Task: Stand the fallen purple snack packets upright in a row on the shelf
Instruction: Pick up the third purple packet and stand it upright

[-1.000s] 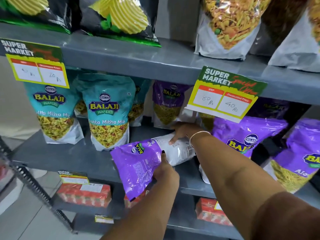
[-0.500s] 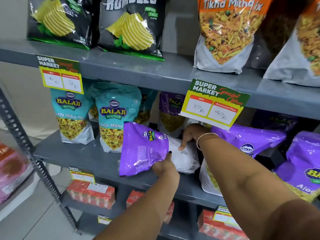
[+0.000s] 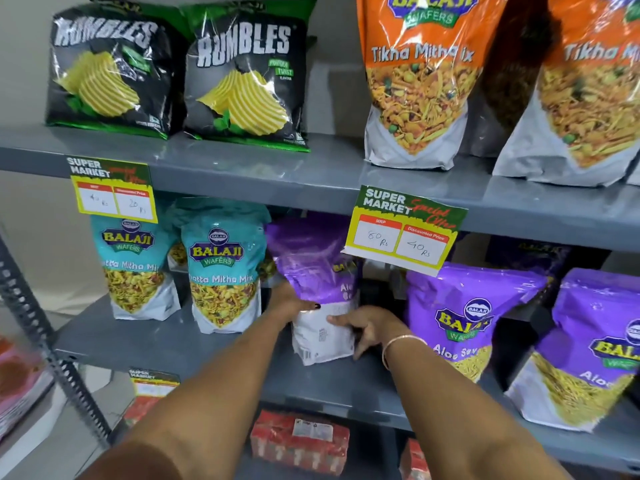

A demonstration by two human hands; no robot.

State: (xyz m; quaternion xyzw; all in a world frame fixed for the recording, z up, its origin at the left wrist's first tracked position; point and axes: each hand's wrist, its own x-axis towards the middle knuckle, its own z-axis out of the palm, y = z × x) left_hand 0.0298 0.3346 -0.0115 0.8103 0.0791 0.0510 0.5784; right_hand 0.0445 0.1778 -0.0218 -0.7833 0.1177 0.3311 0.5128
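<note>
L hand [image 3: 294, 304] + R hand [image 3: 367, 327] both gripping purple packet [image 3: 313, 271] | packet upright, back facing out, on shelf [image 3: 166, 344]

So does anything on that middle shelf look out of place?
Yes: the purple packet between both hands shows its white printed back, while the purple packets to its right face forward.

rightmost purple packet [image 3: 599, 344] edge-cropped
</note>
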